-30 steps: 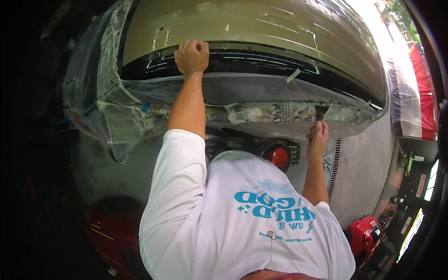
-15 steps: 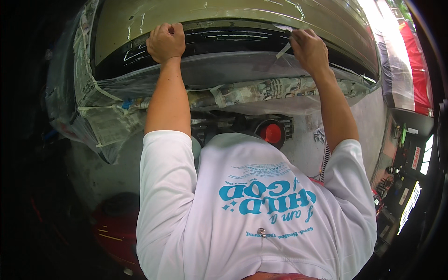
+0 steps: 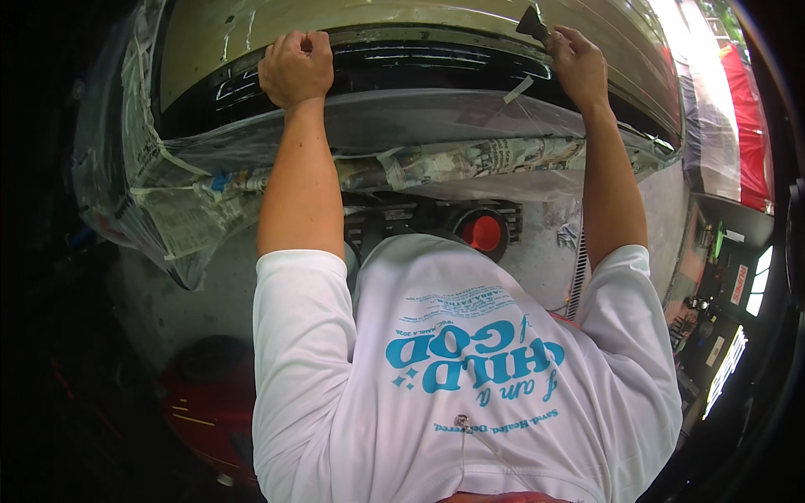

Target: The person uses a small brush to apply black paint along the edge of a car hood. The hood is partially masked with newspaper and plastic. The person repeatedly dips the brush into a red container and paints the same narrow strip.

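My left hand [image 3: 297, 71] is closed in a fist at the edge between an olive-gold car panel [image 3: 402, 15] and the glossy black band [image 3: 394, 80] below it. Whatever its fingers may hold is hidden. My right hand [image 3: 580, 69] grips a dark scraper [image 3: 532, 25] with a flared blade, which points up and left over the gold panel. A dull, rough strip [image 3: 436, 36] runs along the panel's lower edge between the hands. Below the right hand, a short pale piece of tape [image 3: 518, 90] sticks up beside the clear plastic film [image 3: 436, 109].
Newspaper masking [image 3: 478, 163] and plastic film skirt the car's near side. Beneath lies a black object with a red round centre [image 3: 483, 233]. A dark shelf of tools [image 3: 708, 318] stands at right, and a red rounded object [image 3: 210, 402] at lower left.
My right hand has moved up and to the right, lifting off the panel's edge, and the scraper's blade now shows clearly. My left hand has stayed nearly in place.
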`<state>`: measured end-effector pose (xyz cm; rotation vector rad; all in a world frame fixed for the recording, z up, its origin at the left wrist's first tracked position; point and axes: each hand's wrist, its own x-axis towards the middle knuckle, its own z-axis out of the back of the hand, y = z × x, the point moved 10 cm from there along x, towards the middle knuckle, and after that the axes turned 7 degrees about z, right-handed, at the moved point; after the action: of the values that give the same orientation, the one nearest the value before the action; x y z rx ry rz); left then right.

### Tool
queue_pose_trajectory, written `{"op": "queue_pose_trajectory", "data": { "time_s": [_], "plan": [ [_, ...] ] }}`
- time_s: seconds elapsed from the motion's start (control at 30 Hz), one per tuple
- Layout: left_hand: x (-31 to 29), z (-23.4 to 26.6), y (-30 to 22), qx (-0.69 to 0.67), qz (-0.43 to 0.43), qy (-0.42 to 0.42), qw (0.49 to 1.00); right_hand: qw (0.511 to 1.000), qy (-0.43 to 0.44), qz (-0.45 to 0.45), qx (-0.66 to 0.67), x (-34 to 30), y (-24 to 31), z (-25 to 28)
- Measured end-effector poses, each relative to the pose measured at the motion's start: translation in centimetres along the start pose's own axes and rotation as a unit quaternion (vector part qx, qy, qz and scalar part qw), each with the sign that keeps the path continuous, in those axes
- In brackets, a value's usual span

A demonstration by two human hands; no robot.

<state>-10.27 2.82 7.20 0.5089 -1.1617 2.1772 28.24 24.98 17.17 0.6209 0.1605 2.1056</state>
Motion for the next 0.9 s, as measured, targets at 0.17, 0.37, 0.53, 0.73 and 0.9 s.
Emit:
{"op": "queue_pose_trajectory", "data": {
  "time_s": [0.17, 0.37, 0.53, 0.73, 0.9],
  "plan": [
    [0.0, -0.1, 0.0, 0.004, 0.009, 0.012, 1.000, 0.984, 0.070, -0.099, 0.130, -1.9, -4.4, -2.0],
    [0.0, -0.3, 0.2, 0.019, 0.017, 0.013, 1.000, 0.976, 0.056, -0.127, 0.169, -2.2, -7.1, -3.2],
    [0.0, 0.0, 0.2, 0.017, 0.021, 0.017, 0.999, 0.973, 0.062, -0.091, 0.202, -1.7, -8.1, -4.2],
    [0.0, 0.0, 0.5, 0.047, 0.031, 0.030, 0.998, 0.981, 0.075, -0.042, 0.174, -0.7, -6.1, -4.1],
    [0.2, -0.2, -0.1, 0.042, 0.040, 0.022, 0.998, 0.981, 0.077, 0.000, 0.178, 0.3, -5.9, -4.5]
  ]
}}
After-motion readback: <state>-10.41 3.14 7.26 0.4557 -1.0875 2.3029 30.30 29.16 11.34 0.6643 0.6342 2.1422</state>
